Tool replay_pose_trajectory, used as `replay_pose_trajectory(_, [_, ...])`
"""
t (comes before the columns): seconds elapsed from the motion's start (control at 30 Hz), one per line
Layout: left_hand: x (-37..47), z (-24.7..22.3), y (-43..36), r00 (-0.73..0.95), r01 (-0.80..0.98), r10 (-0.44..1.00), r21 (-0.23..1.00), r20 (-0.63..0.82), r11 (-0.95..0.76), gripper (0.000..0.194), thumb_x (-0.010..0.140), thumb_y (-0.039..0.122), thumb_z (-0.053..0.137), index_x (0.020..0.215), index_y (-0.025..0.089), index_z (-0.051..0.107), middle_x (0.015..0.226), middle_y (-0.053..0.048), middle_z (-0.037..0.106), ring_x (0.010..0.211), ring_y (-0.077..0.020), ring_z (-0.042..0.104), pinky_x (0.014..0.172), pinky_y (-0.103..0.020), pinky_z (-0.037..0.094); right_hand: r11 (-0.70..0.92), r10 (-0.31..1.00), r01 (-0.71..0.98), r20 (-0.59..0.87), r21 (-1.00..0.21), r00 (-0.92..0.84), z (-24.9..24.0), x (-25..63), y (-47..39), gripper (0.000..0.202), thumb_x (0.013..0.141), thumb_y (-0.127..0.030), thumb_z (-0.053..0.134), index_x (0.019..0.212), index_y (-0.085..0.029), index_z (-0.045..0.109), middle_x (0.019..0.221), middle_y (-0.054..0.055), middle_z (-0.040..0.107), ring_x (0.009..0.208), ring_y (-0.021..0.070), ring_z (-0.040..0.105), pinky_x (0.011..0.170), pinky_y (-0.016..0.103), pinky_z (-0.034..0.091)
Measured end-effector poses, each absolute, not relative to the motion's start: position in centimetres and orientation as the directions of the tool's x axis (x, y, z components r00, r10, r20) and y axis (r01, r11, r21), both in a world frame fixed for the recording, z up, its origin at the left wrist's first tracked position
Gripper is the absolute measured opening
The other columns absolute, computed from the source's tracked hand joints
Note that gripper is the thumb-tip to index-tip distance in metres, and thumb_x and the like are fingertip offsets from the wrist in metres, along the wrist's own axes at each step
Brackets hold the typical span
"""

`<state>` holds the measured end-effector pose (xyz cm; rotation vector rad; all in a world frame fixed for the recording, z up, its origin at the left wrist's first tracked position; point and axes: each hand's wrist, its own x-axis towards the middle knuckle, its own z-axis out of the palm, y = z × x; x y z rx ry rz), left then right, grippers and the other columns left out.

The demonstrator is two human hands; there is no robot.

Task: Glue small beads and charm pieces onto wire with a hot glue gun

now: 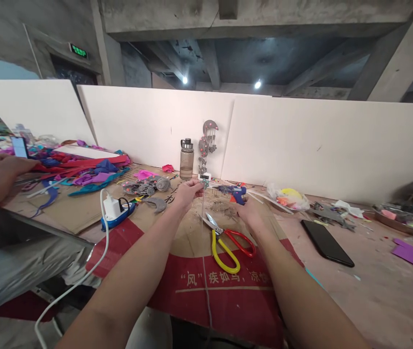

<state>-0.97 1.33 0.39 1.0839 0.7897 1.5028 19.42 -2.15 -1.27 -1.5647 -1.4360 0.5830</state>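
Observation:
My left hand (pixel 191 192) pinches a small grey-green piece (pixel 205 183) between its fingertips, and a thin cord (pixel 203 242) hangs from it toward the table's front edge. To the right, my right hand (pixel 245 207) is at a blue glue gun (pixel 238 193) with an orange part, its nozzle pointing left toward the piece. Its fingers are wrapped round the handle. Scissors (pixel 224 242) with one yellow and one red handle lie partly open below and between my hands, on brown and red cardboard (pixel 228 305).
A bottle (pixel 186 160) and grey moon ornament (pixel 210 128) are by the white partition. A power strip (pixel 118 216) and cable lie left, a black phone (pixel 327 242) right. Coloured strips (pixel 83 169) and another person's hand (pixel 17 165) are far left.

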Motion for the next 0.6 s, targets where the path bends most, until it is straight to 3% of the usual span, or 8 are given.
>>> replay_pose_trajectory(0.1, [-1.2, 0.3, 1.7, -0.016, -0.436, 0.984, 0.884, 0.18, -0.169, 0.034, 0.048, 0.031, 0.085, 0.063, 0.012, 0.061, 0.058, 0.001, 0.06, 0.053, -0.0071, 0.054, 0.055, -0.021, 0.045, 0.19, 0.951, 0.246, 0.241, -0.951, 0.196, -0.8, 18.5, -2.5, 0.024, 0.071, -0.029, 0.053, 0.094, -0.021, 0.056, 0.094, 0.007, 0.068, 0.065, 0.0175, 0.063, 0.055, 0.028, 0.049])
replay_pose_trajectory(0.23, [-1.7, 0.2, 1.9, -0.025, -0.47, 0.993, 0.875, 0.115, -0.113, 0.031, 0.05, 0.027, 0.084, 0.066, 0.012, 0.062, 0.06, 0.0, 0.061, 0.053, -0.0069, 0.055, 0.053, -0.02, 0.045, 0.257, 0.948, 0.177, 0.283, -0.95, 0.147, -0.2, 17.4, -3.3, 0.032, 0.071, -0.028, 0.053, 0.103, -0.025, 0.05, 0.102, 0.005, 0.065, 0.069, 0.0162, 0.063, 0.057, 0.028, 0.051])
replay_pose_trajectory(0.4, [-2.0, 0.5, 1.7, -0.071, -0.46, 0.996, 0.884, 0.062, -0.088, 0.029, 0.051, 0.024, 0.084, 0.065, 0.013, 0.061, 0.058, 0.001, 0.059, 0.052, -0.0062, 0.054, 0.047, -0.017, 0.041, 0.373, 0.923, 0.223, 0.384, -0.901, 0.01, 1.1, 16.5, -4.9, 0.029, 0.074, -0.039, 0.054, 0.099, -0.024, 0.049, 0.087, 0.002, 0.065, 0.066, 0.0171, 0.061, 0.056, 0.028, 0.047])
replay_pose_trajectory(0.5, [-2.1, 0.5, 1.8, -0.079, -0.467, 0.995, 0.879, 0.066, -0.096, 0.029, 0.051, 0.025, 0.084, 0.065, 0.014, 0.061, 0.058, 0.002, 0.058, 0.051, -0.0058, 0.054, 0.046, -0.016, 0.04, 0.343, 0.922, 0.384, 0.385, -0.857, 0.035, 1.6, 16.3, -5.7, 0.024, 0.077, -0.041, 0.053, 0.094, -0.024, 0.051, 0.072, 0.001, 0.063, 0.061, 0.0186, 0.058, 0.057, 0.03, 0.045])
replay_pose_trajectory(0.6, [-2.2, 0.3, 1.9, -0.067, -0.477, 0.995, 0.873, 0.08, -0.102, 0.029, 0.051, 0.026, 0.083, 0.065, 0.014, 0.061, 0.059, 0.002, 0.058, 0.051, -0.0057, 0.053, 0.046, -0.016, 0.04, 0.348, 0.893, 0.497, 0.442, -0.795, 0.082, 1.4, 16.3, -5.7, 0.027, 0.079, -0.04, 0.053, 0.099, -0.023, 0.053, 0.076, 0.003, 0.064, 0.069, 0.021, 0.06, 0.065, 0.032, 0.046])
